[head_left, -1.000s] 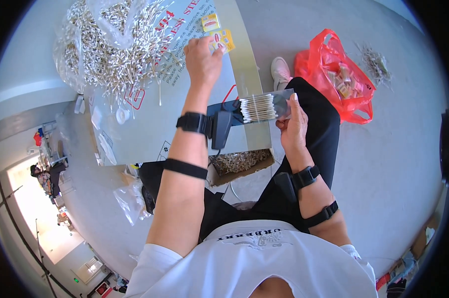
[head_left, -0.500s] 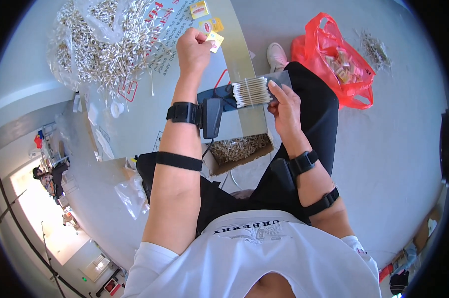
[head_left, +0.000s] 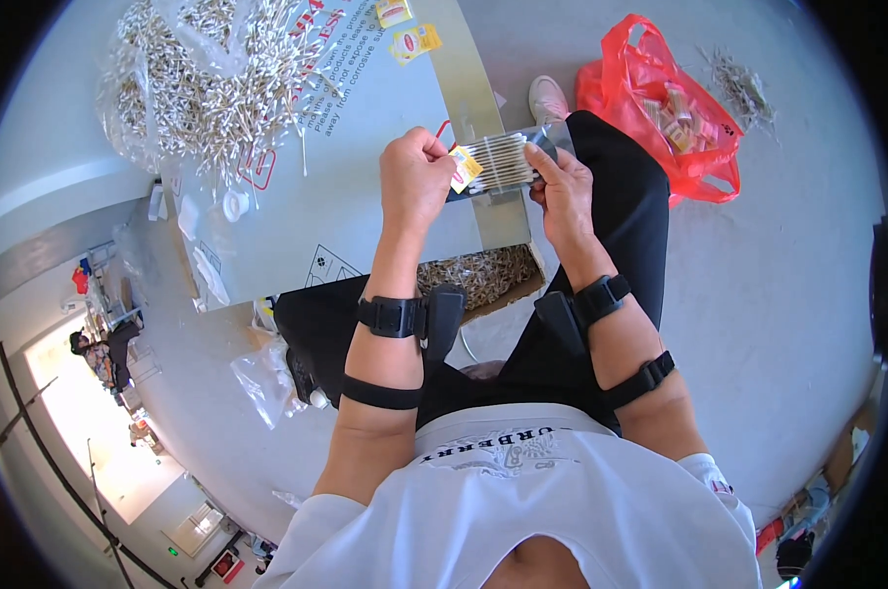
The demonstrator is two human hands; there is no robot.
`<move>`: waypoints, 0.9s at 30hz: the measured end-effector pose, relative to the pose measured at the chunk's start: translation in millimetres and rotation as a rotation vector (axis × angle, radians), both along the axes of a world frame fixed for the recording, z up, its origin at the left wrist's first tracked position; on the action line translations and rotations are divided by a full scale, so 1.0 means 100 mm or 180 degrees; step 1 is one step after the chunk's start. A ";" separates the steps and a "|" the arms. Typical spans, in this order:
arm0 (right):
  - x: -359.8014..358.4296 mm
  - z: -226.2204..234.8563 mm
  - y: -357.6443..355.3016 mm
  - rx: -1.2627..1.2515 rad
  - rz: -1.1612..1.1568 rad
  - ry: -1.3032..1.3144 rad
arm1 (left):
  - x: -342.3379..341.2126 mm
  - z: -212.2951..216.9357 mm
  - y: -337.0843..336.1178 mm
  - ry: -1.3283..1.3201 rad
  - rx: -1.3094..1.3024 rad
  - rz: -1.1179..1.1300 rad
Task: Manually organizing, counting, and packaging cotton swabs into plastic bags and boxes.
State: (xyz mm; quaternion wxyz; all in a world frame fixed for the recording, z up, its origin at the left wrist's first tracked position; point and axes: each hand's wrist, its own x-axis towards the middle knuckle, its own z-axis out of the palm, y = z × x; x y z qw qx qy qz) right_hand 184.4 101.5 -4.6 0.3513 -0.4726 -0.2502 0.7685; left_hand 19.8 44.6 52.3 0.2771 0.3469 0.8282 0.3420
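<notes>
My right hand grips a clear plastic bag with a flat row of cotton swabs in it or on it; how far they sit inside I cannot tell. Between the thumb and fingers of my left hand is a small yellow and white label card, held against the left end of the swabs. More such label cards lie on the far part of the grey-blue table board. A big heap of loose swabs in clear plastic covers the board's far left.
Under the board's near edge, a cardboard box holds many swabs. On the floor to the right stands a red plastic bag with packed bundles, beside scattered swabs. Clear plastic wrap lies on the left floor.
My left hand has come nearer and to the right, bringing the label card from beside the other cards to the swabs. My right hand has stayed almost in place, still holding the bag.
</notes>
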 end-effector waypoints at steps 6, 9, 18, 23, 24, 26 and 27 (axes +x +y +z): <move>-0.02 0.03 0.01 -0.0010 0.0042 -0.0096 | 0.07 0.05 0.11 0.0149 -0.0122 -0.0190; -0.02 0.01 0.02 -0.0037 0.0034 -0.0178 | 0.11 0.04 0.15 0.0066 -0.0138 -0.0299; -0.02 -0.06 0.01 0.0054 0.0001 -0.0169 | 0.20 -0.03 0.22 0.0490 0.0080 -0.0836; -0.04 0.01 0.04 -0.0244 -0.0142 -0.0056 | 0.19 -0.03 0.20 0.0858 0.0199 -0.1048; -0.05 0.03 0.05 -0.0245 -0.0143 -0.0060 | 0.21 0.00 0.20 0.0819 0.0194 -0.0976; -0.06 0.04 0.06 -0.0282 -0.0276 -0.0130 | 0.24 0.00 0.14 0.0777 0.0187 -0.0903; -0.08 0.04 0.06 -0.0276 -0.0259 -0.0111 | 0.22 -0.04 0.06 0.1302 0.0502 -0.0893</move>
